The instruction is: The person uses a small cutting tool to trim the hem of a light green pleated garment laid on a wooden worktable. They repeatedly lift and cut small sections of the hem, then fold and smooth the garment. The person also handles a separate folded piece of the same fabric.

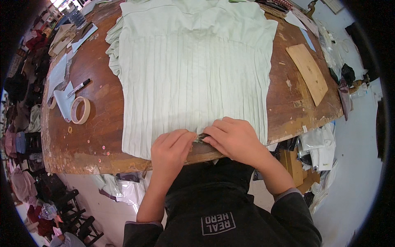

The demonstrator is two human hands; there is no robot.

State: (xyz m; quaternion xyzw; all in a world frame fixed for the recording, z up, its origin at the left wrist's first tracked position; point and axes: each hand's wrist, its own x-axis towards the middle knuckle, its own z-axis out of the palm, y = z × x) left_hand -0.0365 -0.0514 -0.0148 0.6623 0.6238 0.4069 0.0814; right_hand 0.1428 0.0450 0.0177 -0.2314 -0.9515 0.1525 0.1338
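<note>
right hand (238, 139) noted first: its fingers are bent together and clamped on a small dark tool (203, 136), mostly covered, so we cannot tell its kind. left hand (170, 144) is pinched on the near hem of a pale green pleated garment (193, 74), just left of the tool. we judge the governing relation to be this: the tool's long axis runs left to right across the hem, while the pleats run near to far. the right hand is nearer to the tool; we cannot tell whether its tip touches the cloth.

we record the garment lying flat on a worn brown table (103, 131), its body stretching far from both hands. to the left on the table we find small pink discs (103, 147), a roll of tape (87, 111) and, a little farther, a marker pen (79, 88) beside light blue paper (63, 103). to the right lies a pale wooden board (307, 73), slanted. at the far left stands a clear bottle (75, 17). beyond the table's right edge we see plastic bags (319, 146) and a pale wall (358, 131).
</note>
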